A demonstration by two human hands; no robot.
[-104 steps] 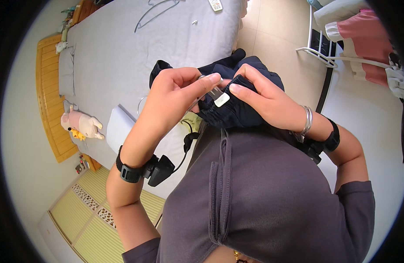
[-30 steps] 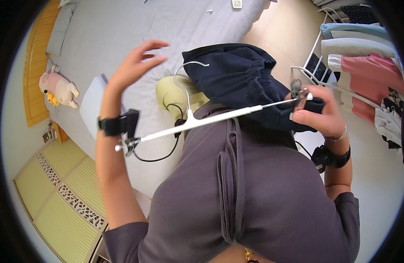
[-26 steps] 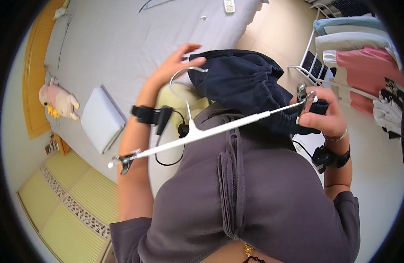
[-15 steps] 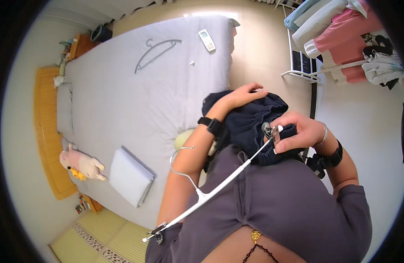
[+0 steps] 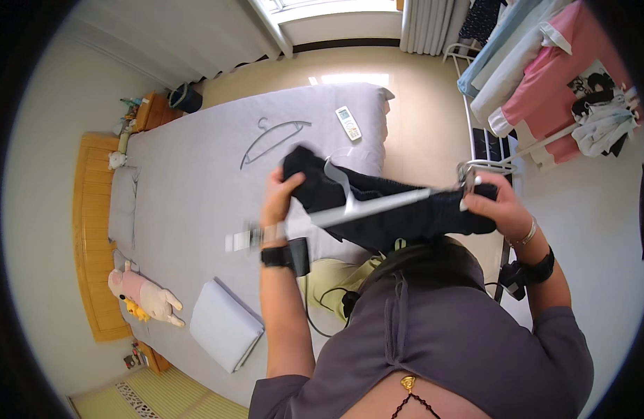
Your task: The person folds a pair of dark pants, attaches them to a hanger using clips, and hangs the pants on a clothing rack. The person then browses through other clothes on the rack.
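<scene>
A dark navy garment [image 5: 412, 216], gathered at an elastic edge, is stretched between my two hands over the front of the bed. My left hand [image 5: 276, 199] grips its left end, thumb on top. With my right hand [image 5: 495, 202] I pinch its right end together with the metal clip at one end of a white clip hanger [image 5: 378, 204]. The hanger's bar slants across the garment toward my left wrist. Its hook and free left clip are smeared by motion. Whether the right clip bites the cloth, I cannot tell.
On the grey bed [image 5: 196, 209] lie a grey hanger [image 5: 276, 143], a white remote control [image 5: 348, 124], a folded pale bundle [image 5: 224, 325] and a plush toy [image 5: 147, 293]. To the right stands a white clothes rack [image 5: 475, 112] with hanging clothes [image 5: 538, 84].
My left hand has moved left and now holds the garment's end, spreading it out. The hanger has swung up from across my body to lie over the garment. My view has tilted up.
</scene>
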